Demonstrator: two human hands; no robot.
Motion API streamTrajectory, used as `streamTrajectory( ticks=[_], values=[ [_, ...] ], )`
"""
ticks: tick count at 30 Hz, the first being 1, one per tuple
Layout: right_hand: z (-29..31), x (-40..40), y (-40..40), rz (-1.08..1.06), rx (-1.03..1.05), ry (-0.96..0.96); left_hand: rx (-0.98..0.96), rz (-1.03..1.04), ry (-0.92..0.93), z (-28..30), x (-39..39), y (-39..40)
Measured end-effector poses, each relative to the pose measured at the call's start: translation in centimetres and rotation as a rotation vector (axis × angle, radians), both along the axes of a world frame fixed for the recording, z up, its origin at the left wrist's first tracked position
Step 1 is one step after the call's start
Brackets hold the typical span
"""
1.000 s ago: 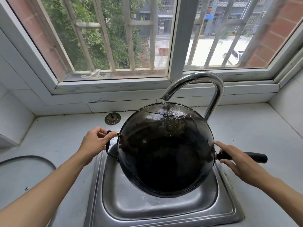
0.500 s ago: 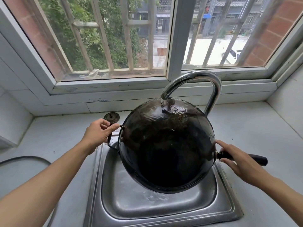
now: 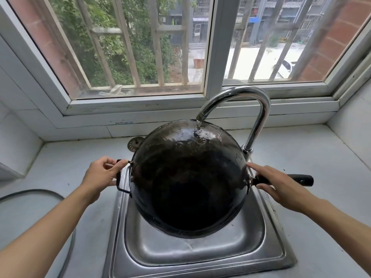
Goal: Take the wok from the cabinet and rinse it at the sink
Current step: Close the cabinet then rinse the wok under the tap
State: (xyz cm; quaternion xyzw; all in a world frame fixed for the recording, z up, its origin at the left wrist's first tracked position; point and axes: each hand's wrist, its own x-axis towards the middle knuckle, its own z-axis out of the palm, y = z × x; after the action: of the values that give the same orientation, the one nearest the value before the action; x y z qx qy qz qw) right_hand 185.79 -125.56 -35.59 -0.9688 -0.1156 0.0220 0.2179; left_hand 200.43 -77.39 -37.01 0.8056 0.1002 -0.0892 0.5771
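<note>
A black wok (image 3: 188,177) is held over the steel sink (image 3: 200,255), turned so its dark rounded underside faces me. Water runs from the curved chrome tap (image 3: 255,105) onto the wok's upper far part and wets it. My left hand (image 3: 101,174) grips the small loop handle on the wok's left side. My right hand (image 3: 281,187) lies around the long black handle (image 3: 301,179) on the right, with the forefinger stretched along the wok's edge.
A grey counter (image 3: 60,167) surrounds the sink. A round metal drain cover (image 3: 134,144) lies behind the wok's left edge. A glass lid (image 3: 30,197) rests on the counter at the left. A barred window (image 3: 140,47) stands just behind the tap.
The wok has been tipped further over, from showing its inside to showing its underside, and its top now sits under the tap's stream. Both hands kept their grips.
</note>
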Motion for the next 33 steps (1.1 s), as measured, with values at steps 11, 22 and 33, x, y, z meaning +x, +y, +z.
streamTrajectory(
  ticks=[11,22,33],
  values=[
    [0.4,2.5,1.9,0.076,-0.03,0.025,-0.028,0.096,0.013,-0.6,-2.5,3.2],
    [1.4,3.8,2.2,0.092,-0.049,0.049,-0.043,0.122,0.016,-1.0,-3.5,3.7],
    [0.5,2.1,1.2,0.124,-0.076,0.122,-0.069,-0.021,-0.1,-0.7,-4.6,3.9]
  ],
)
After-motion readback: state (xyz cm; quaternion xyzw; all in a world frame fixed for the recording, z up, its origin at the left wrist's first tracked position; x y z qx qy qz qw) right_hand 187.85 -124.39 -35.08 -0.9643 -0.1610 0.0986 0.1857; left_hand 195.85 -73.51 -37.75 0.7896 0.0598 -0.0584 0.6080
